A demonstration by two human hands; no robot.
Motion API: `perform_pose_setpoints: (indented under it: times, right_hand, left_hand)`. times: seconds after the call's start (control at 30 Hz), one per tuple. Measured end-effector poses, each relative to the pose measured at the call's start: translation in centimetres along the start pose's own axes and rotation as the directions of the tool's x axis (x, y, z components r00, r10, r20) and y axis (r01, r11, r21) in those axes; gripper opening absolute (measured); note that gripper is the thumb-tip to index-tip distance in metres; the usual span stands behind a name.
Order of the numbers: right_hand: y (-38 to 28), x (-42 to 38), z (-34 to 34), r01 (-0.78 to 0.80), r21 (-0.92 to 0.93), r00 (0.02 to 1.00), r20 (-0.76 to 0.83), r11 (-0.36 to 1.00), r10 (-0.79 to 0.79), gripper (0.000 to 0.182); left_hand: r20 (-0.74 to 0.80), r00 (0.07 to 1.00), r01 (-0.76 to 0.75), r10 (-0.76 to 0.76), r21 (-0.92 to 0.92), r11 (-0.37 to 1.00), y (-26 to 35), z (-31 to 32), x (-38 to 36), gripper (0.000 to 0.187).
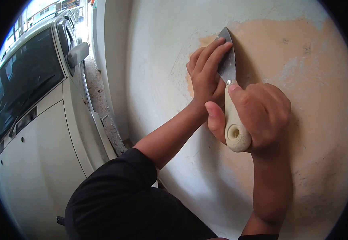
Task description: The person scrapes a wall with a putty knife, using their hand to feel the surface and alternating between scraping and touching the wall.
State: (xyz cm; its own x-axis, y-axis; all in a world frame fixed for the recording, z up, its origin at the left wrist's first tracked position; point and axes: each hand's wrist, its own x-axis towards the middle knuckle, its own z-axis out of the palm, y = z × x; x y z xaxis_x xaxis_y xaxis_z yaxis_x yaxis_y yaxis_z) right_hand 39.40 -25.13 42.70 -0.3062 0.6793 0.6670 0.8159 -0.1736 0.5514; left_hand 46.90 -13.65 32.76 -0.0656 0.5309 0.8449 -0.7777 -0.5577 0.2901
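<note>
Fingers (212, 50) of the left hand (204, 76) are lying flat and close together across the metal blade (228, 60) of a putty knife (230, 92), pressing it against the wall (162, 48); that hand is not gripping anything, only pushing the steel down with its fingertips. The right hand (262, 116) is wrapping tightly around the knife's cream-coloured handle (234, 128), with the thumb running up along the handle toward the small metal collar where the blade is starting. The round butt end of the handle, with a hole through it, is pointing back toward the camera.

The putty knife is standing nearly upright against the wall, its blade tip reaching the upper edge of a large tan patch (302, 80) where the off-white paint is missing. The blade is sitting right at the border between the tan patch and the remaining pale paint on its left. The left forearm is crossing in from the lower left, emerging from a black sleeve (118, 192), while the right forearm is rising from the bottom edge of the view.

To the left, a white car (34, 152) is parked close beside the wall, its dark windscreen and a side mirror (78, 54) showing, with a narrow strip of rough ground between car and wall.
</note>
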Motion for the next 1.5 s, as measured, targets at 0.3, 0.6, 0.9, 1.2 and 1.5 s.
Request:
perform_pose_setpoints:
  times: [0.3,0.6,0.9,1.2,1.5]
  right_hand:
    - [-0.3,0.1,-0.9,0.018,-0.039,0.994,0.11,0.999,-0.013,0.024]
    - [-0.5,-0.3,-0.5,0.019,-0.011,0.994,0.111,1.0,-0.018,0.026]
    - [-0.2,-0.1,0.0,0.028,0.004,0.999,0.021,1.0,-0.028,0.026]
    - [-0.1,-0.2,0.7,0.028,0.009,0.999,-0.021,1.0,-0.028,0.025]
    - [-0.4,0.0,0.5,0.002,0.028,1.0,-0.014,1.0,-0.001,0.026]
  left_hand:
    - [-0.032,0.999,0.042,-0.043,-0.029,0.999,-0.1,-0.2,0.8,0.056]
    - [-0.072,0.997,-0.037,0.038,0.009,0.999,-1.8,0.2,1.1,0.055]
    - [-0.052,0.999,-0.016,0.017,0.032,0.999,-1.3,0.1,0.7,0.052]
    - [-0.04,0.998,-0.037,0.039,0.056,0.998,-1.7,-0.1,1.1,0.052]
    - [-0.025,0.999,-0.032,0.034,0.073,0.997,-1.4,-0.2,0.9,0.051]
